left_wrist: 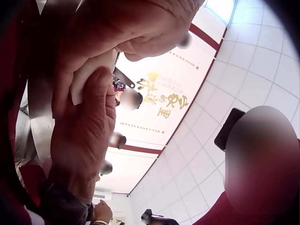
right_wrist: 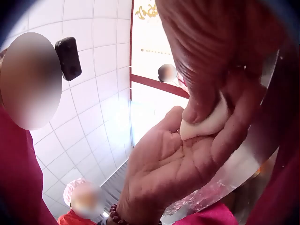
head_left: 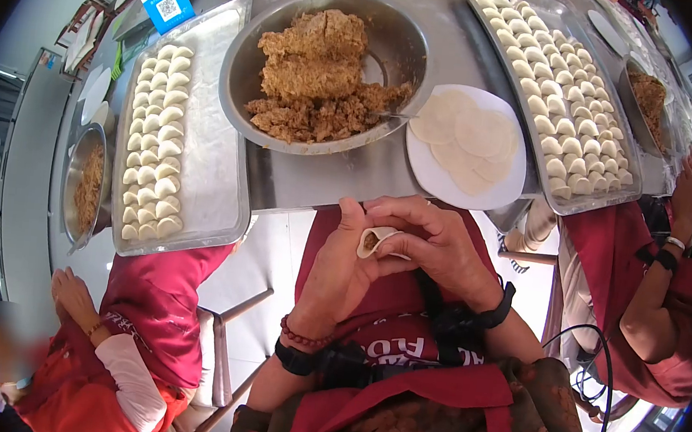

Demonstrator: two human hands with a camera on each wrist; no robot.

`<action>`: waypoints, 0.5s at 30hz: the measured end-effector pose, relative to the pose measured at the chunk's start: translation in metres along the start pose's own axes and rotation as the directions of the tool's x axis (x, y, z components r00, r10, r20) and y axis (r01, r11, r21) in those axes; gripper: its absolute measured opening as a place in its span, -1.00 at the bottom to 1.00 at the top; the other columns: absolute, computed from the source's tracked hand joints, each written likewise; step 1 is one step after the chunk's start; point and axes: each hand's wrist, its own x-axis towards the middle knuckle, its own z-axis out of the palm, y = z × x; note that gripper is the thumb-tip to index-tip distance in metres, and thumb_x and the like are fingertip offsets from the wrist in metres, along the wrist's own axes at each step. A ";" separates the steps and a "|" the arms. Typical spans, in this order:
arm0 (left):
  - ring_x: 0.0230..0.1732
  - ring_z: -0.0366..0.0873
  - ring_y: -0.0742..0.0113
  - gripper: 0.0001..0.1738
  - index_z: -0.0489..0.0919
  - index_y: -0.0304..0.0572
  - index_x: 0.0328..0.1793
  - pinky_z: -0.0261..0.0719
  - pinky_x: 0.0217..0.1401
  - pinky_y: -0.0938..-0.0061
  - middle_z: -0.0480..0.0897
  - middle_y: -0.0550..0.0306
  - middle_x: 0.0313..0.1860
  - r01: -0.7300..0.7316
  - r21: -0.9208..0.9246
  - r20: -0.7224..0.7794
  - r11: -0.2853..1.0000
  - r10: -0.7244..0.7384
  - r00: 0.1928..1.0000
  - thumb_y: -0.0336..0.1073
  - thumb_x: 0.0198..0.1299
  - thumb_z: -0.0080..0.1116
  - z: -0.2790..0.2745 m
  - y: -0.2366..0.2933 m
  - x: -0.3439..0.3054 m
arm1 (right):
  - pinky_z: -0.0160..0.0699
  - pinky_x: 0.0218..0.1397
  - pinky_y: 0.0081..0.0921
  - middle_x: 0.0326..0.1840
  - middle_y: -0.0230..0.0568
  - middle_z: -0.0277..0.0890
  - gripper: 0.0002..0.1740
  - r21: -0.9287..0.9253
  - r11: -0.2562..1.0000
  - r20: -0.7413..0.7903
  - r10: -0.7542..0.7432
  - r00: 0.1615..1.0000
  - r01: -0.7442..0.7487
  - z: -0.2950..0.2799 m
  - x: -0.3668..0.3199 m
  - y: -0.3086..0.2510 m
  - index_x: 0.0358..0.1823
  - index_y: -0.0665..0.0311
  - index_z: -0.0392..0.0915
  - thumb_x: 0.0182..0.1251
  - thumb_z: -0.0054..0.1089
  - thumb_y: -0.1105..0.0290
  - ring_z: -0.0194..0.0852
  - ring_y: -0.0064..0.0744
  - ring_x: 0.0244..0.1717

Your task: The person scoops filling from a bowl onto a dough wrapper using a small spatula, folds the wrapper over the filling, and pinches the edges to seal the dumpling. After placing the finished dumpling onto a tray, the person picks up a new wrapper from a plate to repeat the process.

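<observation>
- Dumpling (head_left: 376,241): a pale wrapper with brown filling showing at its open mouth; located between the two hands, against the fingers of both and above the apron (head_left: 322,251), just off the near edge of the table (head_left: 279,178).
- Left hand (head_left: 341,267): palm turned upward, thumb raised; fingers bent under and around the dumpling, supporting it from below. Beaded bracelet and black band noted at the wrist.
- Right hand (head_left: 441,246): closed to a pinch, with thumb and fingertips on the wrapper of the dumpling. Black band noted at the wrist.
- Large metal bowl (head_left: 237,76): on the table, ahead of the hands and well apart from them; contains a mound of brown filling (head_left: 315,63) and a metal utensil.
- White plate (head_left: 432,173): on the table, just beside the bowl on its right; holds overlapping round wrappers (head_left: 463,140).
- Left tray (head_left: 221,133): bears columns of shaped dumplings along its left part; its right part is bare and dusted white. A blue card (head_left: 166,4) with a printed code stands at its far end.
- Right tray (head_left: 595,206): beyond the plate, bearing several columns of shaped dumplings.
</observation>
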 end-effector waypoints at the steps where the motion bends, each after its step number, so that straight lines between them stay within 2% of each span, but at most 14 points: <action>1: 0.27 0.54 0.03 -0.11 0.28 -0.53 0.38 0.59 0.34 0.04 0.50 -0.21 0.27 -0.006 0.030 -0.007 1.000 0.006 1.000 0.28 0.52 -0.62 0.003 0.002 -0.001 | 0.58 0.13 -0.50 0.11 -0.15 0.65 -0.78 0.044 0.999 -0.003 0.024 1.000 -0.024 0.001 0.000 0.001 -0.07 0.27 0.68 0.24 0.33 0.48 0.63 -0.43 0.02; 4: 0.27 0.55 0.03 -0.13 0.28 -0.49 0.39 0.61 0.32 0.02 0.50 -0.19 0.27 -0.003 0.087 -0.014 0.996 0.005 1.000 0.27 0.52 -0.61 0.006 0.005 -0.002 | 0.58 0.13 -0.52 0.13 -0.16 0.64 -0.75 -0.084 0.994 0.014 -0.074 0.997 0.075 0.000 0.000 0.000 -0.03 0.26 0.69 0.25 0.32 0.50 0.62 -0.46 0.03; 8: 0.27 0.55 0.03 -0.16 0.28 -0.43 0.41 0.62 0.31 0.03 0.50 -0.18 0.28 0.011 0.100 0.008 0.995 -0.012 1.000 0.26 0.53 -0.60 0.001 0.004 -0.001 | 0.60 0.11 -0.53 0.14 -0.12 0.64 -0.82 -0.065 0.994 0.026 -0.083 0.996 0.084 -0.002 -0.001 0.003 -0.09 0.28 0.68 0.28 0.30 0.52 0.63 -0.47 0.02; 10: 0.31 0.51 0.02 -0.18 0.28 -0.40 0.42 0.57 0.35 0.00 0.48 -0.18 0.30 0.030 0.014 0.036 0.999 -0.030 0.999 0.25 0.54 -0.59 0.001 0.003 0.001 | 0.62 0.07 -0.54 0.15 -0.10 0.64 -0.87 -0.042 0.991 0.019 -0.125 0.992 0.126 -0.003 -0.002 0.011 -0.13 0.30 0.67 0.31 0.29 0.53 0.65 -0.48 -0.01; 11: 0.32 0.50 0.02 -0.20 0.27 -0.38 0.42 0.55 0.38 -0.01 0.47 -0.18 0.31 0.040 -0.028 0.052 0.999 -0.039 0.998 0.25 0.54 -0.58 0.001 0.003 0.001 | 0.63 0.05 -0.55 0.14 -0.11 0.64 -0.89 0.010 0.994 -0.016 -0.112 0.994 0.112 -0.002 -0.002 0.012 -0.15 0.31 0.66 0.31 0.28 0.53 0.65 -0.48 -0.03; 14: 0.30 0.51 0.08 -0.24 0.30 -0.42 0.38 0.47 0.43 0.07 0.50 -0.16 0.27 0.045 -0.325 0.026 0.945 -0.039 0.999 0.22 0.56 -0.48 0.005 -0.003 0.003 | 0.65 0.02 -0.57 0.11 -0.12 0.65 -0.93 0.125 0.989 -0.097 -0.061 0.993 0.073 0.001 -0.002 0.010 -0.18 0.33 0.63 0.33 0.27 0.54 0.67 -0.50 -0.09; 15: 0.31 0.49 0.08 -0.26 0.30 -0.41 0.37 0.46 0.44 0.08 0.49 -0.16 0.27 0.037 -0.341 0.010 0.939 -0.036 0.999 0.20 0.57 -0.48 0.005 -0.005 0.003 | 0.66 0.01 -0.58 0.10 -0.13 0.65 -0.94 0.138 0.989 -0.108 -0.040 0.993 0.054 0.002 -0.002 0.007 -0.19 0.33 0.63 0.34 0.27 0.55 0.67 -0.50 -0.11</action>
